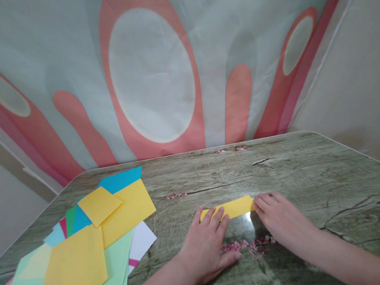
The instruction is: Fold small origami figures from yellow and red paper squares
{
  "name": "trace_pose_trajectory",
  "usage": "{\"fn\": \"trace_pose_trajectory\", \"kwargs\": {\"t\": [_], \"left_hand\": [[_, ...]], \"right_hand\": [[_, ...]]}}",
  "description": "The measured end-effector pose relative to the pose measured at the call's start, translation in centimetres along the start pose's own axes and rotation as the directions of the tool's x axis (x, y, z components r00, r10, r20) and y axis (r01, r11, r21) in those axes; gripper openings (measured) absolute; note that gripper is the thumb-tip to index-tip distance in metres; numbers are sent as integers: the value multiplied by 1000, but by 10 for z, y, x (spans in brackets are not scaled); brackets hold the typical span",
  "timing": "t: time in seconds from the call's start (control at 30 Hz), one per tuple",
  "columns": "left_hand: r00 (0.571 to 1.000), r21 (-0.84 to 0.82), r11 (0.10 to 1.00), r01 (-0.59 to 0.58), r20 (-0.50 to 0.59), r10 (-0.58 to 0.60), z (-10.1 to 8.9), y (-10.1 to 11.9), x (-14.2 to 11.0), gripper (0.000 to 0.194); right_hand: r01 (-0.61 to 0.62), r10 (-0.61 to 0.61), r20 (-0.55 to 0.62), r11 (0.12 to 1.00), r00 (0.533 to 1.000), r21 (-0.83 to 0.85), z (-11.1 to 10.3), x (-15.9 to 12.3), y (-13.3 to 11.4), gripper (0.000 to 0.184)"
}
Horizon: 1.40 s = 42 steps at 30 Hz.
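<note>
- Strip: plain yellow.
- Paper pile: yellow, blue, mint, green, white, magenta, pink, orange.
- Desk: grey-green wood grain, dark cracks, pink blossoms.
- Backdrop: pale grey-blue, coral shapes, whitish ovals.

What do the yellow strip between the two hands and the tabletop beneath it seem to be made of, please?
Yellow strip: probably matte paper, judging by its thin, flat, crisp-edged look.

Tabletop: wood-look, with printed-looking grain; the bright reflection suggests a glossy cover, though the core can't be told.
</note>
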<state>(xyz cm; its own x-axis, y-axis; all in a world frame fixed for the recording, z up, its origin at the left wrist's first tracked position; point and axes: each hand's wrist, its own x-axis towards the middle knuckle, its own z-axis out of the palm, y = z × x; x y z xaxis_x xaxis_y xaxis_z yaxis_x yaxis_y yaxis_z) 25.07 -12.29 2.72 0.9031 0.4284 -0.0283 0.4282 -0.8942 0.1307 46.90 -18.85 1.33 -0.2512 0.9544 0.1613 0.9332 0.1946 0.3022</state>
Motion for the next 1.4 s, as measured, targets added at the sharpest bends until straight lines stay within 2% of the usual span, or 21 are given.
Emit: {"fn": "trace_pose_trajectory", "kwargs": {"t": [0.17, 0.3, 0.37, 0.5, 0.77, 0.97, 1.13, 1.4], "left_hand": [[1000, 1, 1000, 2, -8, -2, 1, -1, 1, 73], [1000, 2, 1000, -1, -22, 1, 1, 0, 3, 72], [999, 6, 1000, 8, -36, -8, 1, 1, 5, 69], [997, 15, 1000, 18, -72, -17, 1, 2, 6, 67], [998, 77, 996, 36, -60, -32, -3, 3, 7, 62], [985, 215, 961, 171, -5, -174, -12, 9, -3, 61], [969, 309, 923, 228, 19, -246, -13, 9, -10, 58], [971, 320, 922, 216, 27, -237, -20, 8, -12, 52]], "right_hand": [[-34, 37, 67, 998, 997, -50, -4, -3, 4, 19], [-73, 72, -42, 997, 997, -16, 0, 2, -7, 25], [1, 5, -119, 999, 993, 52, 7, 4, -16, 35], [106, -86, -180, 989, 980, 102, 21, 3, -31, 37], [117, -104, -166, 990, 981, 72, 24, 1, -32, 38], [115, -102, -151, 990, 983, 82, 19, 3, -32, 39], [123, -112, -146, 990, 983, 69, 21, 2, -31, 40], [103, -96, -141, 994, 985, 44, 19, -2, -27, 36]]}}
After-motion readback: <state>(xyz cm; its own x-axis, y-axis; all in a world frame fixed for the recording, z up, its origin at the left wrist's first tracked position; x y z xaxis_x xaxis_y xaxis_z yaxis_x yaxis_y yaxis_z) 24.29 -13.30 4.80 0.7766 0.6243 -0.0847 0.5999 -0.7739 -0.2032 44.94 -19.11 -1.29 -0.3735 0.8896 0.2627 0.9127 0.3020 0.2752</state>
